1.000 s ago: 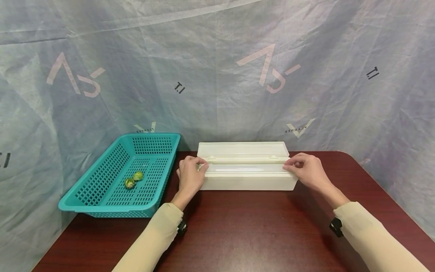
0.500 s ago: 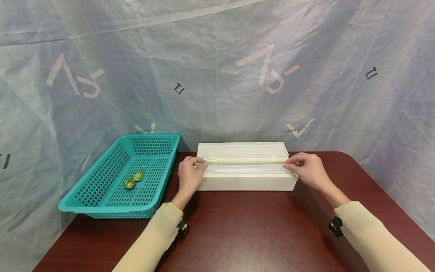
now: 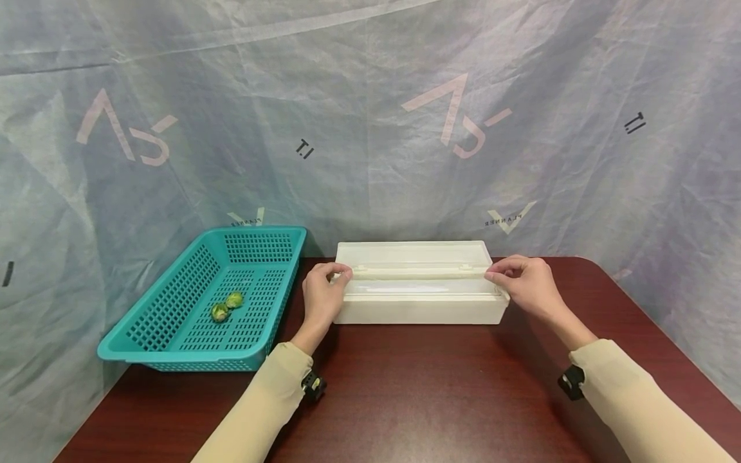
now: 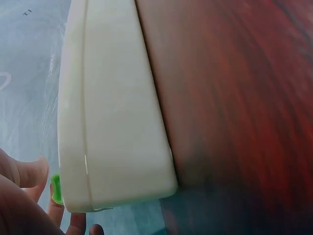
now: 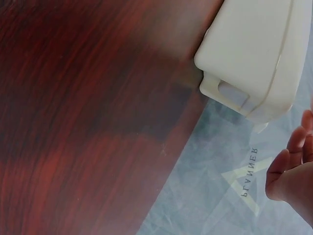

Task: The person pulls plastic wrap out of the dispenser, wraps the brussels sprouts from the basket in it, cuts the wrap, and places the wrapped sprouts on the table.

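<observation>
A long cream-white plastic wrap dispenser point(image 3: 422, 313) sits near the back of the table with its lid point(image 3: 412, 252) tipped back. Clear, shiny plastic wrap point(image 3: 399, 287) stretches across its top. At the dispenser's left end, my left hand point(image 3: 322, 294) pinches the film's edge between thumb and index finger. My right hand point(image 3: 529, 286) pinches the film at the opposite end, fingers just above the box. In the left wrist view a small green tab point(image 4: 56, 189) sticks out at the box's end beside my fingers.
On the left stands a teal perforated basket point(image 3: 278, 302) holding two small Brussels sprouts point(image 3: 220, 312). A grey printed sheet point(image 3: 370, 128) hangs behind the dark red wooden table point(image 3: 428, 399).
Both hands have risen slightly and moved back toward the lid, drawing the film up with them. The basket and sprouts stay where they were.
</observation>
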Motion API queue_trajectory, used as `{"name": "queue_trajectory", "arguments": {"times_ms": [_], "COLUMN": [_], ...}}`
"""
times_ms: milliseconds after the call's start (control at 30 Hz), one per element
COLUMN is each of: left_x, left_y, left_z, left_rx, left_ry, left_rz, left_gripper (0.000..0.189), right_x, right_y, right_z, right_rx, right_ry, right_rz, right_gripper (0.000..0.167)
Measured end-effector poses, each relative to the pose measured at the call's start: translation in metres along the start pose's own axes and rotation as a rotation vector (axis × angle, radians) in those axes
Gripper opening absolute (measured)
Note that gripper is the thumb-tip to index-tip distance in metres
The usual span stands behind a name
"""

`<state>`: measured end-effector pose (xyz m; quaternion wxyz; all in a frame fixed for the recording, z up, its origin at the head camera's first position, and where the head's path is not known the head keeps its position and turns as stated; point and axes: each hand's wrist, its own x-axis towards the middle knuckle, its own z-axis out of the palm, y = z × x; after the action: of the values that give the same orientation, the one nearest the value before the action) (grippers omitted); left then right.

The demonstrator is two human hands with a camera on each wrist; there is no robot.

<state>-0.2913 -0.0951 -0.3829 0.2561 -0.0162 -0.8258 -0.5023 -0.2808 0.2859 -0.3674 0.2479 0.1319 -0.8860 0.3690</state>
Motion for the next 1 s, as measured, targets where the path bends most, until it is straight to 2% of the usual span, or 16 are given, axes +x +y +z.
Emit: {"name": "queue_trajectory", "arguments": {"times_ms": [233, 667, 1000], "left_x": [0.001, 0.005, 0.01], "left_y": [0.003, 0.008, 0.016], "left_z": [0.001, -0.002, -0.005], "left_rx": [-0.037, -0.069, -0.092], "left_ry": [0.01, 0.02, 0.029], "left_rz": [-0.049, -0.04, -0.058], "left_gripper": [0.008, 0.01, 0.01], "right_x": [0.003, 0.006, 0.012], "right_y": [-0.004, -0.009, -0.017], "right_z": [-0.002, -0.008, -0.014], "right_rx": [-0.022, -0.002, 0.006], "right_ry": [0.011, 0.043, 0.068], "right_rz": [-0.006, -0.006, -0.036], "right_gripper": [0.006, 0.006, 0.005]}}
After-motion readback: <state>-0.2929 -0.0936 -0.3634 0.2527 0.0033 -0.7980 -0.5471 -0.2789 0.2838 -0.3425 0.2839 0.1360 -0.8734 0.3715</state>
